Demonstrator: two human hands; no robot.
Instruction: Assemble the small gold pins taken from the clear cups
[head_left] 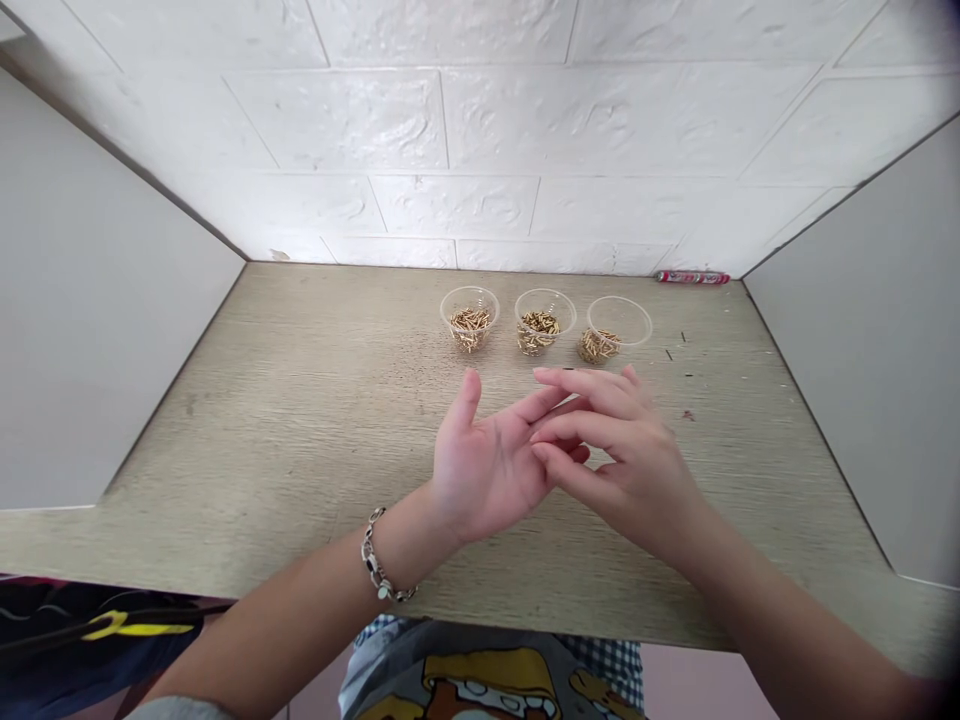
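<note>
Left hand (491, 465) open, right hand (619, 455) curled against it, fingertips touching, nothing visibly held; brass pins (470, 330) in all three clear plastic cups (545, 320) near back edge of desk (262, 450).

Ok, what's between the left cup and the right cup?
The head view shows a third clear plastic cup of small gold-coloured pieces, standing between the left cup and the right cup.

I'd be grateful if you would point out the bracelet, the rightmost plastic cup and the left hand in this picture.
Bracelet (375, 555): head view, on the chain links at the wrist.
Rightmost plastic cup (619, 298): head view, on its far rim.
Left hand (487, 470): head view, on the palm.
</note>
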